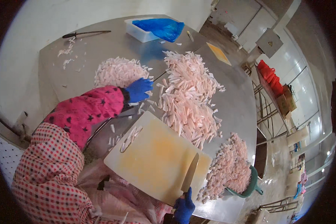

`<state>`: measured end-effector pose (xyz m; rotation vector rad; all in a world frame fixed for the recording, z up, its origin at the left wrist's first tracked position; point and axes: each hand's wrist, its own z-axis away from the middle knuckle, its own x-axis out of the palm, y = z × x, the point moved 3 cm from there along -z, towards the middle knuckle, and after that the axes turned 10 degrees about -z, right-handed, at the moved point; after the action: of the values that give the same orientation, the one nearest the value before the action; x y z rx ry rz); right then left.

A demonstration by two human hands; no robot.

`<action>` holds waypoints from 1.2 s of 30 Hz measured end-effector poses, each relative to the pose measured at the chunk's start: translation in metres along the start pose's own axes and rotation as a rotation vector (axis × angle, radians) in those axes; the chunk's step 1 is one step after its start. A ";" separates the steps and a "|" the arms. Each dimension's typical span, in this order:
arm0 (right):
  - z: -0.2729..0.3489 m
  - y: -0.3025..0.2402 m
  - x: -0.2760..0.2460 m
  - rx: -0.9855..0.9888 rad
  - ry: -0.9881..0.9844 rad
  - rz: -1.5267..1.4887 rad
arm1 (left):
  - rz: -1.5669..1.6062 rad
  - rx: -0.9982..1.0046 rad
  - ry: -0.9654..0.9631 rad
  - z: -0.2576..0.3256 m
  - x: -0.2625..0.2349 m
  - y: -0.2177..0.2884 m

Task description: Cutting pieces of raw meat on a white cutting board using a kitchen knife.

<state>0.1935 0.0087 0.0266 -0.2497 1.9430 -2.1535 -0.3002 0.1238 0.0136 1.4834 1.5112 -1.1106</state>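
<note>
My left hand [139, 90], in a blue glove and a pink sleeve, reaches out with its fingers stretched at the edge of a heap of pale pink strips [119, 71]. A larger pile of these strips [190, 97] lies just to its right. My right hand [184, 207], also blue-gloved, is closed round the handle of a knife [190, 172]. The blade lies over the right part of a white, yellow-stained cutting board [149, 156]. A few strips [131, 139] rest at the board's left edge. Small cut pieces [229, 164] are heaped to the board's right.
A green scoop-like container [250, 188] stands beside the cut pieces. At the table's far side are a white tub [140, 31] with a blue plastic bag [162, 28], a sharpening steel [86, 34] and a yellowish board [218, 53]. Red bags [270, 77] lie on a rack at right.
</note>
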 end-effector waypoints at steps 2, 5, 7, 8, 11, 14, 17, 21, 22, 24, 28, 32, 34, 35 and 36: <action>0.007 -0.020 0.007 0.041 -0.039 0.015 | 0.214 -0.016 0.147 -0.026 0.033 -0.001; 0.001 -0.021 -0.002 -0.389 -0.183 0.708 | 0.194 -0.150 0.114 -0.071 0.051 0.014; 0.002 -0.017 0.002 -0.076 -0.062 0.260 | 0.175 -0.275 0.060 -0.088 0.062 0.012; 0.004 -0.016 0.006 0.081 0.001 0.029 | 0.163 -0.335 0.027 -0.095 0.067 0.009; 0.002 -0.023 0.009 0.142 0.032 -0.017 | 0.204 -0.524 -0.050 -0.110 0.081 -0.003; 0.002 -0.025 0.011 0.200 0.063 -0.060 | 0.220 -0.495 -0.018 -0.119 0.087 -0.006; 0.004 -0.038 0.019 0.261 0.100 -0.144 | 0.169 -0.322 -0.032 -0.121 0.088 -0.006; 0.007 -0.047 0.023 0.286 0.052 -0.173 | 0.459 -0.274 -0.103 -0.113 0.089 0.013; 0.007 -0.046 0.021 0.299 0.062 -0.161 | 0.638 -0.333 -0.072 -0.104 0.088 0.021; 0.007 -0.046 0.020 0.316 0.055 -0.141 | 0.560 -0.187 0.017 -0.084 0.083 0.021; 0.009 -0.039 0.015 0.252 0.048 -0.137 | 0.731 -0.097 0.029 -0.054 0.075 0.049; 0.001 0.006 -0.001 0.082 0.078 -0.106 | 0.954 -0.072 0.021 -0.032 0.050 0.091; -0.001 0.016 -0.006 0.062 0.106 -0.122 | 1.026 -0.081 0.020 -0.020 0.041 0.114; 0.001 0.013 -0.006 0.073 0.096 -0.121 | 1.052 -0.077 0.034 -0.013 0.038 0.126; 0.001 0.009 -0.004 0.086 0.088 -0.119 | 1.081 -0.074 0.046 -0.007 0.031 0.138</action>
<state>0.1978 0.0075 0.0180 -0.2656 1.9203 -2.3554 -0.1640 0.1364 -0.0245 1.8827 0.5456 -0.3518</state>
